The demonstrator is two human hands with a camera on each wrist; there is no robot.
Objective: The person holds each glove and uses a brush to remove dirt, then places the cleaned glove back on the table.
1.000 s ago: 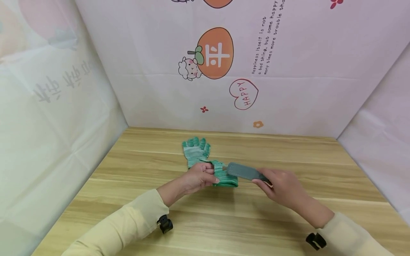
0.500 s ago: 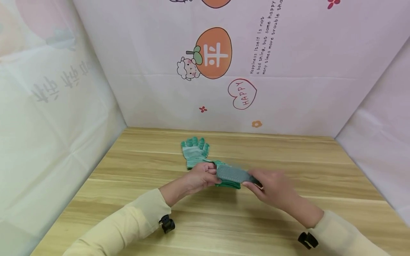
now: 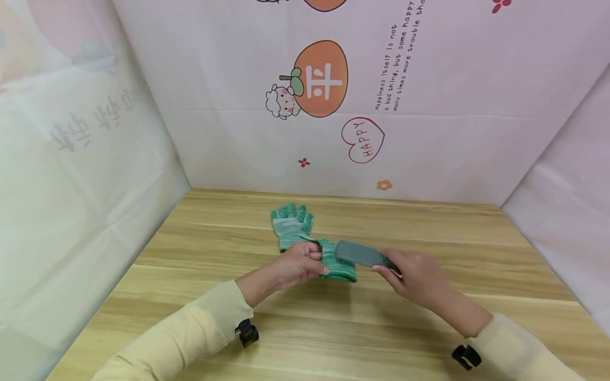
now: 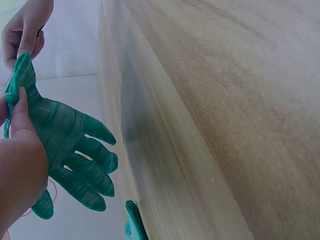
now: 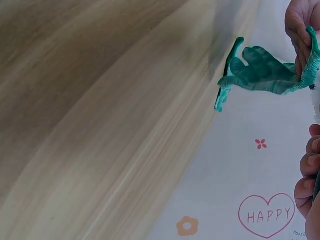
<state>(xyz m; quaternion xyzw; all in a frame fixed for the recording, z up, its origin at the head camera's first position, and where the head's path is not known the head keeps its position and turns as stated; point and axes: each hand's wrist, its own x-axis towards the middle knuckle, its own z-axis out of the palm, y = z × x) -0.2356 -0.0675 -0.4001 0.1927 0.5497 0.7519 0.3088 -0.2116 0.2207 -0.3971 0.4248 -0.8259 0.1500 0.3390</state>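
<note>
My left hand (image 3: pixel 301 262) pinches a green striped knit glove (image 3: pixel 337 271), its cuff end turned toward my right hand. In the left wrist view, the glove's fingers (image 4: pixel 90 175) hang spread above the table. My right hand (image 3: pixel 421 275) grips the dark handle of a flat grey brush (image 3: pixel 359 253). The brush head lies over the glove, its back facing up. Pale bristles (image 5: pixel 316 102) show at the right edge of the right wrist view. Behind my left hand, a second matching glove (image 3: pixel 292 222) lies flat on the table, fingers pointing away.
A wood-grain table (image 3: pixel 229 338) spreads under both hands. White printed cloth (image 3: pixel 229 137) walls in its back, left and right sides. Black bands (image 3: pixel 247 332) sit at both wrists.
The brush swept left across the glove half a second ago and is back to the right now. My left hand keeps its hold on the glove, nearly still.
</note>
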